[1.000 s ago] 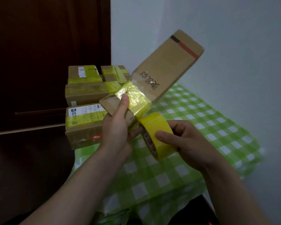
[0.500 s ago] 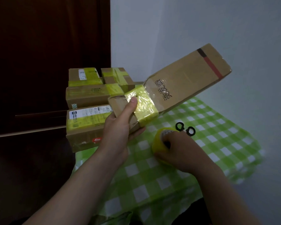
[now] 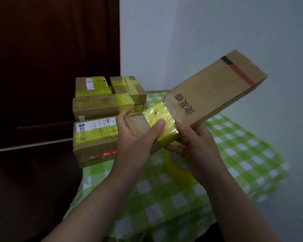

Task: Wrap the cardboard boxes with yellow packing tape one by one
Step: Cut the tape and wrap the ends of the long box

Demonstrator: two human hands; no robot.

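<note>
4 taped boxes (image 3: 96, 109) are sitting in a pile just left of the left hand (image 3: 136, 144) and behind it. This hand is gripping the near end of the box (image 3: 215, 95), with fingers curled round it and the thumb pressing on the yellow band (image 3: 162, 117) of tape. The right hand (image 3: 199, 147) is holding the same box from below, its thumb touching the band's right edge. Under this hand the roll (image 3: 179, 172) is lying on the checked cloth (image 3: 243, 154).
</note>
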